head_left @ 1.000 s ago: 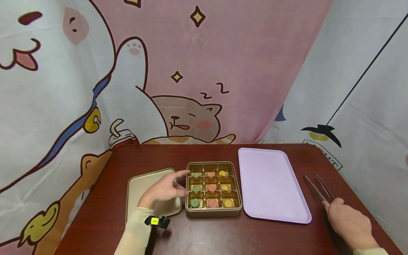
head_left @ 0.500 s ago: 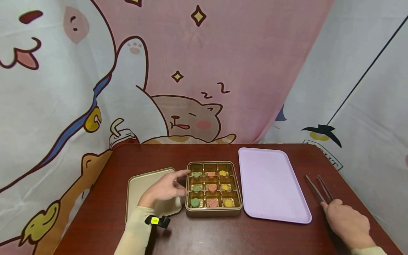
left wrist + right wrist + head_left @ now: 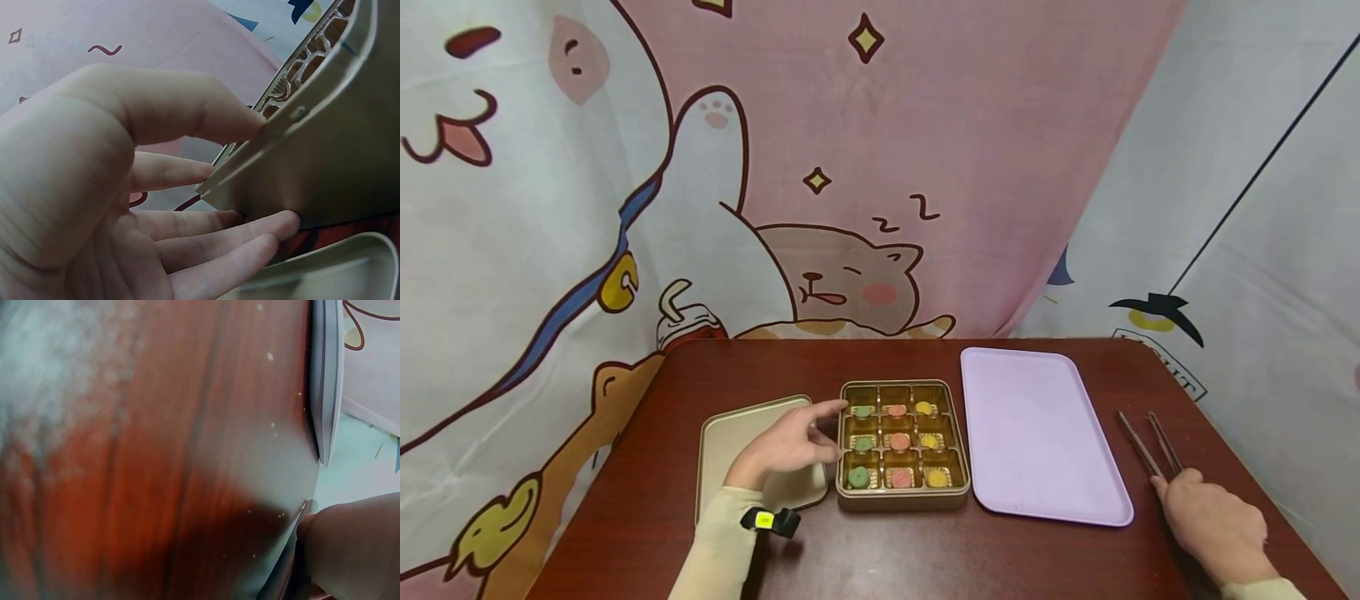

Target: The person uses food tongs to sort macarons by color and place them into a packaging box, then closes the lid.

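Observation:
A gold tin box (image 3: 902,502) stands in the middle of the table in the head view, its insert split into several compartments. Small round pieces lie in them, green (image 3: 859,477) at the left, pink (image 3: 900,477) in the middle and yellow (image 3: 937,477) at the right. My left hand (image 3: 782,443) touches the box's left side, with its fingers fairly straight. In the left wrist view, a fingertip meets the tin's upper rim (image 3: 299,115). At the right, my right hand (image 3: 1216,523) grips metal tongs (image 3: 1138,444), whose tips point away and stand apart.
A matching lid (image 3: 721,450) lies on the table left of the box, partly under my left hand. Between the box and the tongs lies a flat lilac tray (image 3: 1037,442). A printed cloth (image 3: 985,167) hangs behind the dark red wooden table (image 3: 925,554).
My right hand has shifted slightly to the left with the tongs. The left hand, box, lid and tray have not moved.

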Available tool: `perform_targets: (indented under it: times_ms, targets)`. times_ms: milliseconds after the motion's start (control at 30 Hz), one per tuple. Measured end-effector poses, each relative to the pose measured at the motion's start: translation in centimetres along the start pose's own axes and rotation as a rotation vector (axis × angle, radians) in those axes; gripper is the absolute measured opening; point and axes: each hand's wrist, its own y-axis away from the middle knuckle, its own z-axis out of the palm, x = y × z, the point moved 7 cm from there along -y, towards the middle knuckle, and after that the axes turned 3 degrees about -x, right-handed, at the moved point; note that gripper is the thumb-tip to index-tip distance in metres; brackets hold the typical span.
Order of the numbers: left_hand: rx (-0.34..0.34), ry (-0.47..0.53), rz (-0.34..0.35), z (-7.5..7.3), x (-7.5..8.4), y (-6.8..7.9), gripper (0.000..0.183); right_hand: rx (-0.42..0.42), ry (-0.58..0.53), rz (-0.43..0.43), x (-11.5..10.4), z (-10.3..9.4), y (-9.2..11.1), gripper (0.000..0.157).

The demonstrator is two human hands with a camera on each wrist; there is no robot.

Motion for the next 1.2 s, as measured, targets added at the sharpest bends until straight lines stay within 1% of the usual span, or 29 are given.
perform_targets:
  times_ms: [100,400,567,700,800,933,1067,1200]
  targets:
    - [0.001,-0.003,-0.001,0.0,0.0,0.0,0.084,0.009,-0.001,-0.024,-0.1,0.0,0.0,0.05]
    - [0.002,-0.007,0.001,0.0,0.1,0.1,0.083,0.015,-0.01,-0.031,-0.1,-0.2,0.2,0.05]
    - [0.005,-0.01,0.001,-0.1,0.3,0.1,0.083,-0.009,-0.014,-0.01,0.0,-0.1,0.1,0.051]
    - [0.005,-0.012,0.003,-0.1,0.3,0.1,0.083,-0.024,-0.018,0.03,0.0,-0.2,-0.1,0.053]
    - [0.005,-0.023,0.006,0.0,0.2,0.1,0.083,0.0,-0.017,0.045,-0.1,-0.6,-0.1,0.055]
    - [0.007,-0.035,0.011,0.0,0.0,0.0,0.083,0.059,-0.017,0.036,-0.4,-1.4,0.0,0.056]
    - [0.004,-0.032,0.017,0.0,0.0,0.0,0.084,0.137,-0.037,0.003,-1.1,-2.6,0.3,0.055]
    - [0.01,-0.029,0.014,-0.2,0.1,0.1,0.084,0.231,-0.092,-0.061,-2.3,-3.9,0.6,0.055]
